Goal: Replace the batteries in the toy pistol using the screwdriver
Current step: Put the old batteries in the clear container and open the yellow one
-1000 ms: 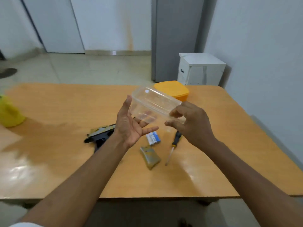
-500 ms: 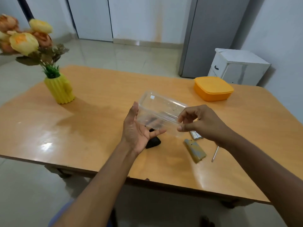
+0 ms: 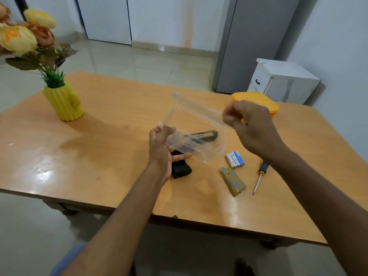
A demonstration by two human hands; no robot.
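Overhead, both hands hold a clear plastic container [image 3: 191, 132] in the air above the middle of the wooden table [image 3: 111, 124], the box blurred; the left hand [image 3: 162, 150] props its near end with fingers spread and thumb up, while the right hand [image 3: 252, 126] pinches its far rim with curled fingers; seen partly through the plastic, the black toy pistol [image 3: 181, 166] lies on the table under the left hand; three batteries [image 3: 235, 159] lie side by side just right of it, an olive battery cover [image 3: 233, 181] near them toward the front edge, and the screwdriver [image 3: 259, 177] further right, its handle partly under the right forearm; an orange lidded box [image 3: 256, 100] sits at the far edge; a yellow vase of flowers [image 3: 63, 102] stands near the far left corner.
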